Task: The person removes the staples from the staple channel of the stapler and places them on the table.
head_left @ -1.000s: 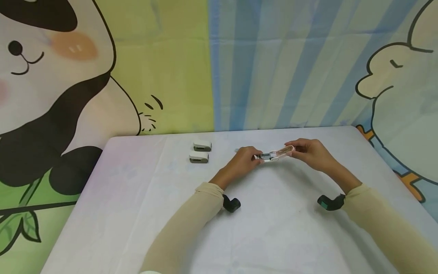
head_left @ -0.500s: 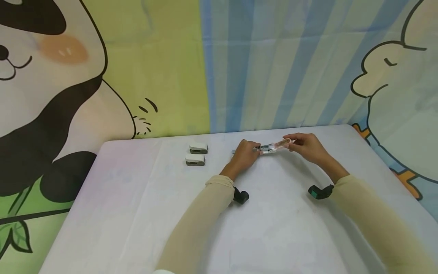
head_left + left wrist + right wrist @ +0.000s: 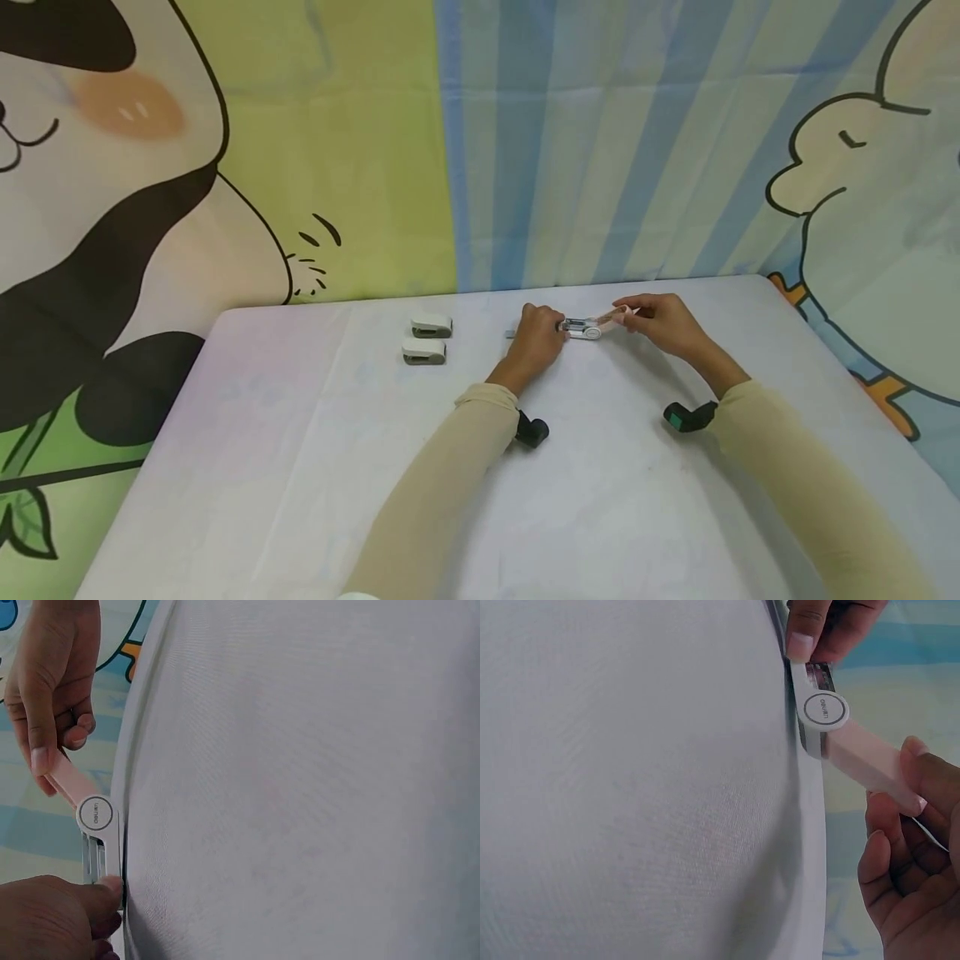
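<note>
A small stapler (image 3: 582, 328), white with a pink top arm (image 3: 866, 757), is held up near the table's back edge. Its arm is swung up at an angle from the white body, and the metal rail (image 3: 91, 855) shows. My left hand (image 3: 534, 342) pinches the white body between thumb and fingers. With thumb and fingertips, my right hand (image 3: 663, 323) grips the end of the pink arm. A round white hinge cap (image 3: 825, 710) joins the two parts. The body's far end is hidden by the left fingers.
Two white and grey staplers (image 3: 431, 326) (image 3: 424, 351) lie side by side, left of my hands. A small greyish piece (image 3: 510, 334) peeks out behind the left hand; its kind is unclear. Printed cloth (image 3: 390, 150) hangs behind the white table (image 3: 300, 467).
Both hands have shifted a little left and farther back with the stapler. Its pink arm now stands at a sharper angle to the body. The head view has turned slightly right.
</note>
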The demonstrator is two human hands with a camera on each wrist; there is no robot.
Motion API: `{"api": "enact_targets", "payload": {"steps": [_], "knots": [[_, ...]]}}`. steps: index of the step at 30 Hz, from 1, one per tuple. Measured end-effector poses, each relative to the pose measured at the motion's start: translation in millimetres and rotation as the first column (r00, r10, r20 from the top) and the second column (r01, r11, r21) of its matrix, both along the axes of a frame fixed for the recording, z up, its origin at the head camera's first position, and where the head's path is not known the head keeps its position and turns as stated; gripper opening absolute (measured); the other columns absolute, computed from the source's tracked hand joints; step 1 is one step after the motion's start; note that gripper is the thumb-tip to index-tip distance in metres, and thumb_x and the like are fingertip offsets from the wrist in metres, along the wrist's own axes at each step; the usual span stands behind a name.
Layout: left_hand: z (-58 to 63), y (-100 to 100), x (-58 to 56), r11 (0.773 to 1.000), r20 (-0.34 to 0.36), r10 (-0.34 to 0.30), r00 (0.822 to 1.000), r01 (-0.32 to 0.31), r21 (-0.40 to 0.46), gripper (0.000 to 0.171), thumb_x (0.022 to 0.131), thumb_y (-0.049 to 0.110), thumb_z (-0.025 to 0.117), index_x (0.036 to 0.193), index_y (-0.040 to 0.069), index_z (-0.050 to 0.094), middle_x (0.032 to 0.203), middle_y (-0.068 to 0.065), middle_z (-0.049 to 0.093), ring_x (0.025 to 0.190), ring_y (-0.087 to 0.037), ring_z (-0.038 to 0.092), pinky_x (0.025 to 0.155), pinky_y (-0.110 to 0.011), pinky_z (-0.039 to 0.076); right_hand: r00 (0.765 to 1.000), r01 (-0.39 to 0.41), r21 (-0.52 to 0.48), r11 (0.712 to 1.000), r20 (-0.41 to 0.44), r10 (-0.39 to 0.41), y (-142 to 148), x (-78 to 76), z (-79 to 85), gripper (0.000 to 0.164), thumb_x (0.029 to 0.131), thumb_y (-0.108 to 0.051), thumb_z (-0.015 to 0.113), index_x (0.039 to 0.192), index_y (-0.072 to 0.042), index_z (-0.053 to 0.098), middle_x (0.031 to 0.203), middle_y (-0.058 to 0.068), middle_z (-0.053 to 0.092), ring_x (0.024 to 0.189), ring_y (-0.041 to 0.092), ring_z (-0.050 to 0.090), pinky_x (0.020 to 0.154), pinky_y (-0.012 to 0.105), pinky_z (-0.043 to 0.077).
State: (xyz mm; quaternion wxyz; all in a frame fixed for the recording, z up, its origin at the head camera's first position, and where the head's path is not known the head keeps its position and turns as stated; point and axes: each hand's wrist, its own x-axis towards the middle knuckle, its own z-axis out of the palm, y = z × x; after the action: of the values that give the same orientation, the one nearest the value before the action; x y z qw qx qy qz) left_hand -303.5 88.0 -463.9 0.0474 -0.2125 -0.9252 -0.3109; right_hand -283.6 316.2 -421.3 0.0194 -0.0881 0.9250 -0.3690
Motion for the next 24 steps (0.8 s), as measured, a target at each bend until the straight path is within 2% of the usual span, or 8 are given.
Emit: {"api": "enact_targets", "payload": {"steps": [4, 9, 18, 24], "knots": [[1.5, -0.1, -1.6, 1.000, 0.026, 0.005, 1.000, -0.004, -0.029, 0.010, 0.091, 0.009, 0.069, 0.096, 0.007, 0.077, 0.094, -0.002, 0.063, 0.094, -0.017, 0.050, 0.081, -0.025, 0.039, 1.000, 0.004, -0.002, 1.000, 0.019, -0.004, 3.4, -1.8, -3.9, 0.037, 0.096, -0.020, 0.063, 0.127, 0.000, 0.062, 0.095, 0.018, 0.069, 0.082, 0.032, 0.061, 0.060, 0.028, 0.043], [2.1, -0.7, -2.8, 1.000, 0.054, -0.010, 0.998, 0.011, -0.007, 0.009, 0.091, 0.009, 0.069, 0.094, 0.006, 0.077, 0.092, -0.001, 0.062, 0.092, -0.016, 0.050, 0.081, -0.024, 0.041, 1.000, 0.000, 0.003, 1.000, 0.004, 0.000, 7.4, -4.2, -8.0, 0.038, 0.098, -0.022, 0.061, 0.130, -0.001, 0.060, 0.091, 0.016, 0.069, 0.081, 0.031, 0.061, 0.061, 0.029, 0.043], [5.1, 0.3, -3.6, 1.000, 0.122, -0.027, 0.992, 0.027, 0.003, 0.025, 0.089, 0.012, 0.072, 0.112, 0.000, 0.071, 0.095, -0.002, 0.054, 0.089, -0.013, 0.047, 0.076, -0.023, 0.041, 0.998, 0.033, -0.043, 0.999, 0.060, -0.031, 6.9, -4.9, -5.3, 0.043, 0.098, -0.026, 0.061, 0.135, -0.005, 0.057, 0.093, 0.016, 0.069, 0.083, 0.030, 0.058, 0.064, 0.029, 0.044], [7.0, -2.4, -2.7, 0.999, 0.157, -0.039, 0.987, 0.038, 0.010, 0.025, 0.090, 0.012, 0.071, 0.113, 0.000, 0.071, 0.095, -0.002, 0.055, 0.089, -0.012, 0.048, 0.076, -0.022, 0.042, 0.998, 0.040, -0.057, 0.998, 0.059, -0.037, 5.5, -2.9, -5.8, 0.042, 0.098, -0.023, 0.061, 0.135, -0.004, 0.057, 0.099, 0.017, 0.068, 0.085, 0.029, 0.059, 0.063, 0.029, 0.046]]}}
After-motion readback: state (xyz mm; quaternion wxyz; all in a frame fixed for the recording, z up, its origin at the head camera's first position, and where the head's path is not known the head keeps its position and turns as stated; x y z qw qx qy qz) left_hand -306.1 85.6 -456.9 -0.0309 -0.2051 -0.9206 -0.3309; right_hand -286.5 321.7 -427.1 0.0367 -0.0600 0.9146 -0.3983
